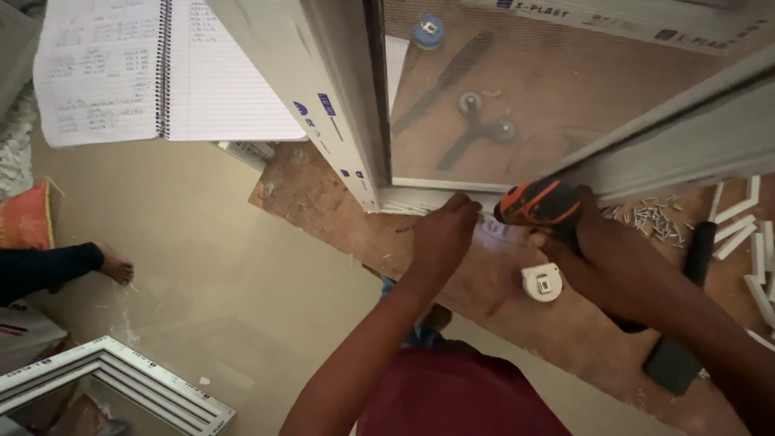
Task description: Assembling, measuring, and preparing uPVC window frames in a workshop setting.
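My right hand (601,258) grips an orange and black cordless drill (539,203), its nose pointing left at the lower edge of a white plastic window frame (339,105) with a mesh screen. My left hand (446,234) is closed against that lower frame edge, fingers pinched right at the drill's tip; what it pinches is too small to tell. The frame lies on a brown wooden workbench (323,202). The drill's black battery base (674,363) sticks out below my right forearm.
A small white roller part (542,282) lies on the bench under the drill. Loose screws (658,220) and white plastic offcuts (755,242) lie at the right. An open spiral notebook (161,69) sits top left. Another person's bare foot (113,265) rests on the floor at left, near a white frame corner (121,379).
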